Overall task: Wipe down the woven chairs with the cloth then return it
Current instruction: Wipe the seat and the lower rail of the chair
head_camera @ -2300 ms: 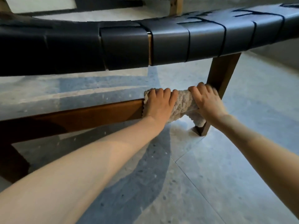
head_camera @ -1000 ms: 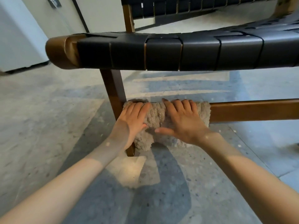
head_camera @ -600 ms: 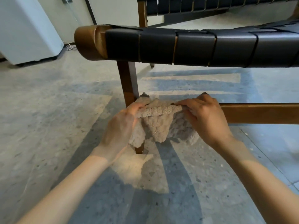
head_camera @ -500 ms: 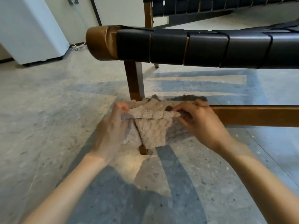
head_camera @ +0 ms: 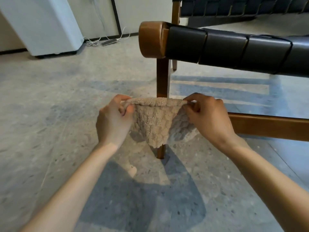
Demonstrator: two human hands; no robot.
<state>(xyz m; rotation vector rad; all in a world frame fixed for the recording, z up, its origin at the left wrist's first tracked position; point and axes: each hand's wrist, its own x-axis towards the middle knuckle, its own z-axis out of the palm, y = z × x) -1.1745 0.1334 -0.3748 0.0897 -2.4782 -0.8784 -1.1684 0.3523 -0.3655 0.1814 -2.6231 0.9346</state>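
A beige fluffy cloth (head_camera: pixel 153 121) hangs in the air between my two hands, stretched along its top edge. My left hand (head_camera: pixel 113 119) pinches its left corner and my right hand (head_camera: pixel 209 118) pinches its right corner. Just behind the cloth stands the wooden front leg (head_camera: pixel 162 77) of a woven chair. The chair's black woven seat (head_camera: pixel 234 49) runs to the right above my hands, ending in a rounded wooden rail end (head_camera: pixel 150 39). A wooden crossbar (head_camera: pixel 267 126) runs low to the right behind my right hand.
The grey speckled floor (head_camera: pixel 50 114) spreads all around. A white appliance (head_camera: pixel 45 25) stands at the back left with cables (head_camera: pixel 103 41) lying beside it. The black woven back of a chair (head_camera: pixel 234 7) shows at the top right.
My hands wiped the cloth leftward along the crossbar to the chair leg, then lifted it off. They now hold it spread by its top corners, away from the wood.
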